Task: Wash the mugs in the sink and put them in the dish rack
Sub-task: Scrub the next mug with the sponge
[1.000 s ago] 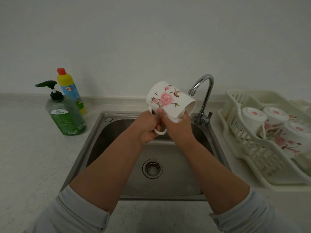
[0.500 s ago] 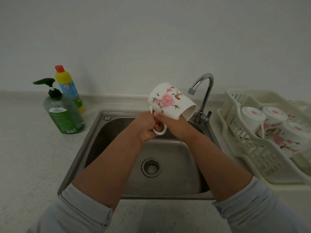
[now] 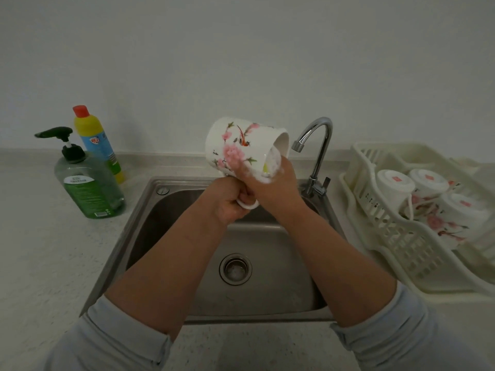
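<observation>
Left hand (image 3: 227, 203) is gripping the mug (image 3: 241, 140) by its handle (image 3: 247, 205), fingers curling round it, mug tilting above the sink (image 3: 150, 210). Right hand (image 3: 277, 184) is pressing a foamy sponge (image 3: 273, 163) into the mouth, thumb lying outside. Suds are slicking the grip: a slip into the sink, or a knock on the tap (image 3: 317, 135) just beside the rim, is looming. Right fingers are hiding behind the sponge; rack (image 3: 388, 236) is running off frame.

White mug (image 3: 241, 145) with pink blossoms, cream rack (image 3: 396, 236).

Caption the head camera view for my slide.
Left hand holds floral mug over sink; right hand presses soapy sponge into its mouth.
</observation>
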### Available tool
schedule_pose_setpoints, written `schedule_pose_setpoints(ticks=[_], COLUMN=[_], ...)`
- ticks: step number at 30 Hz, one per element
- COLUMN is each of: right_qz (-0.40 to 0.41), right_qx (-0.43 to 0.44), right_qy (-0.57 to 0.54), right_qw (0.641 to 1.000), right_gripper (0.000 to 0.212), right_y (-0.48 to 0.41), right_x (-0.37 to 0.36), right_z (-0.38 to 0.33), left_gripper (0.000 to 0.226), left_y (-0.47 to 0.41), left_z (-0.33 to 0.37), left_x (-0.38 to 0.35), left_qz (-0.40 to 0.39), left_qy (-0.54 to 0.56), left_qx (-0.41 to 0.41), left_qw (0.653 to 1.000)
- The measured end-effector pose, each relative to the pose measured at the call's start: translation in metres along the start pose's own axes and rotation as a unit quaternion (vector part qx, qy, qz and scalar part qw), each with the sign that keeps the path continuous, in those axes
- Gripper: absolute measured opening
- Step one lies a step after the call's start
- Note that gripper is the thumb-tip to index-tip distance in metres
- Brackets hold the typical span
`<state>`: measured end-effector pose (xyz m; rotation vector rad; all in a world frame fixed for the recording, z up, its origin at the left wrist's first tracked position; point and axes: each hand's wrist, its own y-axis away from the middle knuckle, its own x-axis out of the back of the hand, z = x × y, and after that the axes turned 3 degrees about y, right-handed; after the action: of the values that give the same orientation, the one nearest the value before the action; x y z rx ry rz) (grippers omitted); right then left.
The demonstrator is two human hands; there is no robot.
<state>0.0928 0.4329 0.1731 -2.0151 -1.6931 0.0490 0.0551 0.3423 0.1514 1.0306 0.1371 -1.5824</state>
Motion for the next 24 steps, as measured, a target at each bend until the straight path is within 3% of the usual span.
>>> schedule_pose_setpoints(ticks=[2, 6, 8, 11, 13, 15, 20, 24], right_qz=[-0.001, -0.107, -0.129, -0.145, -0.141, -0.107, -0.034, -0.018], right_qx=[0.063, 0.168, 0.134, -0.029, -0.157, -0.214, -0.148, -0.059], right_qy=[0.048, 0.282, 0.231, 0.011, -0.149, -0.231, -0.155, -0.018], right_qw=[0.997, 0.939, 0.955, 0.989, 0.966, 0.943, 0.976, 0.998], right_gripper=[0.028, 0.064, 0.06, 0.039, 0.023, 0.015, 0.036, 0.05], right_y=[0.0, -0.009, -0.01, -0.009, -0.011, -0.013, -0.015, -0.022], right_x=[0.004, 0.009, 0.004, -0.002, -0.002, -0.003, -0.003, 0.002], right_z=[0.009, 0.026, 0.033, 0.025, 0.018, 0.01, 0.011, 0.02], left_gripper=[0.032, 0.023, 0.019, 0.022, 0.032, 0.036, 0.03, 0.019], left_y=[-0.001, 0.003, -0.001, -0.014, -0.023, -0.026, -0.035, -0.032], left_z=[0.0, 0.0, -0.002, -0.007, -0.014, -0.022, -0.022, -0.005], left_x=[0.002, 0.001, 0.003, 0.008, 0.01, 0.011, 0.018, 0.031], left_qz=[0.001, -0.05, -0.037, -0.001, 0.038, 0.033, -0.024, -0.06], left_qy=[0.008, -0.003, -0.03, -0.065, -0.088, -0.111, -0.114, -0.269], left_qx=[0.014, 0.004, -0.01, -0.021, -0.014, -0.007, 0.013, 0.044], left_qw=[1.0, 0.999, 0.999, 0.998, 0.995, 0.993, 0.993, 0.96])
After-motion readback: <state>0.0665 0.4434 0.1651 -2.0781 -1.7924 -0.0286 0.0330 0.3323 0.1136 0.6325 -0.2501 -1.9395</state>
